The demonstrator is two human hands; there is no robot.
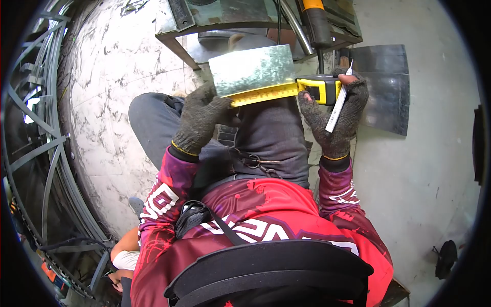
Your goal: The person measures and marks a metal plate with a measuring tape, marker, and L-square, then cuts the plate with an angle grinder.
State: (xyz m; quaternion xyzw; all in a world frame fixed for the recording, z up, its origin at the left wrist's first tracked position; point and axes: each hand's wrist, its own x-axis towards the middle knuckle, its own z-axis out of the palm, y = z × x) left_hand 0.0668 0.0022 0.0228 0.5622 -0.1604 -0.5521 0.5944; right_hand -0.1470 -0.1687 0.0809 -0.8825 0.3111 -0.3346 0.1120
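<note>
A shiny rectangular metal sheet point(250, 66) lies over my lap, its long near edge toward me. Along that edge runs the yellow tape blade point(263, 95), pulled out from a yellow-and-black tape measure point(321, 89). My left hand point(201, 116), in a dark knitted glove, is closed at the sheet's near left corner, where the blade ends; the exact finger grip is partly hidden. In my right hand point(340, 115), gloved with bare fingertips, the tape measure's case is gripped at the sheet's right end. A white pen point(336, 110) slants across the same hand, tip pointing up.
A metal stand point(230, 18) is just ahead, with a black-and-orange tool point(315, 25) at its right. Dark metal sheets point(383, 87) lie on the floor at right. Bent metal strips point(51, 143) line the left side. Another person's arm point(125, 248) shows at lower left.
</note>
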